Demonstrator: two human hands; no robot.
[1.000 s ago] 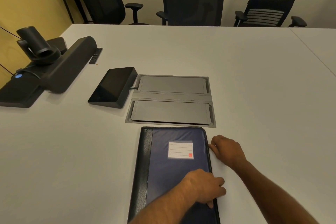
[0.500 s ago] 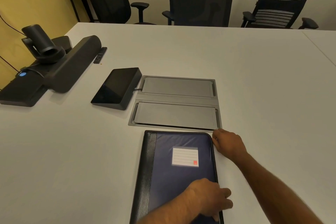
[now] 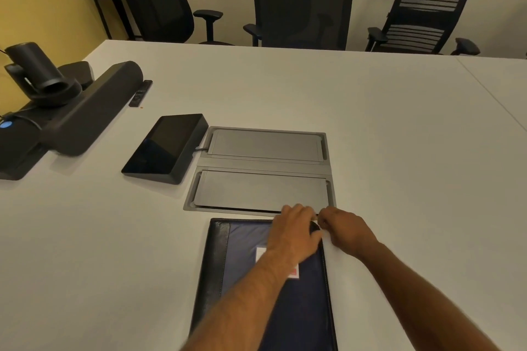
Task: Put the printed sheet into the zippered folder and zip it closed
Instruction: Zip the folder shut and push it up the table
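The zippered folder, dark blue with a black spine strip on its left, lies closed on the white table in front of me. Its white label is partly hidden under my left forearm. My left hand presses flat on the folder's far right corner. My right hand sits just off that corner, fingers pinched together at the zipper edge; the zipper pull itself is hidden by the fingers. No printed sheet is visible.
A grey flip-lid cable box is set into the table just beyond the folder. A black touch panel stands left of it; a camera and speaker bar with a small remote sit far left. Black office chairs line the far edge.
My right hand has travelled along the folder's right edge up to its far right corner. My left hand has shifted from the near right edge to that same corner.
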